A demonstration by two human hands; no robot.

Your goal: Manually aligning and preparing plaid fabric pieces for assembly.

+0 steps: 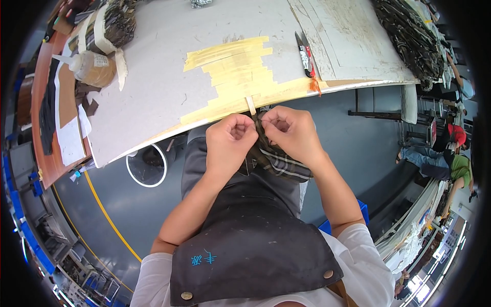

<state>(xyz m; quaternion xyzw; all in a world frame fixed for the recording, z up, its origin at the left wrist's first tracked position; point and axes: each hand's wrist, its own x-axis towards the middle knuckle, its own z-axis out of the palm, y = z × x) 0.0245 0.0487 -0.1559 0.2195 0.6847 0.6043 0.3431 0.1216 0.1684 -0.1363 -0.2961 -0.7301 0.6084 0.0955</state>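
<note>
At the front edge of the worktable (158, 66), my left hand (230, 140) and my right hand (294, 135) come close together, thumbs against fingertips. Both pinch the upper edge of a dark greenish-brown piece of cloth (286, 166), which has pale stripes and hangs below the table edge over my lap. Just above the fingers, a narrow pale strip (250, 105) sticks out over the edge and meets the cloth. Exactly how the strip and cloth join is hidden by my fingers. Yellow masking tape (238, 71) covers the tabletop beyond my hands.
Red-and-black thread snips (306, 57) lie toward the right. A squeeze bottle (94, 69) and bundled cloth (117, 23) stand at the left. Dark cloth pieces (409, 38) pile at the far right. Below the table sits a white-rimmed bin (164, 169). People (458, 163) work at the right.
</note>
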